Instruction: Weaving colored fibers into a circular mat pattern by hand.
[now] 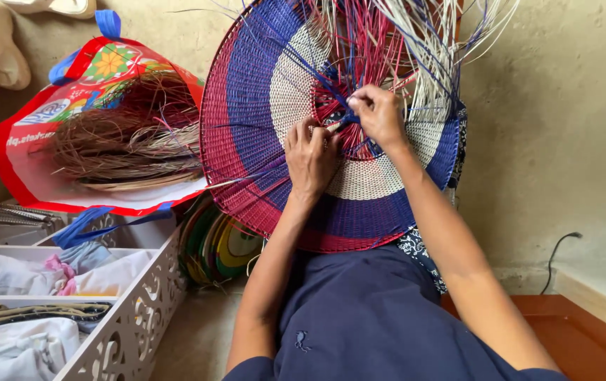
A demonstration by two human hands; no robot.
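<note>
so, left hand presses flat on the woven disc, steadying it — right hand pinches a blue strand just above.

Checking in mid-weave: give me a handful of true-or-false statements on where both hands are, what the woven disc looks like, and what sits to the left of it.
1. The right hand pinches a blue strand near the centre of the woven disc. True.
2. The left hand rests on the floor. False: it presses against the disc's face, just left of the right hand.
3. The disc shows rings of red, blue and white. True.
4. The red bag to the left holds folded clothes. False: it holds a bundle of brownish fibres; the clothes lie in the white openwork tray.
5. All strands are woven in. False: loose strands fan out at the top.
</note>
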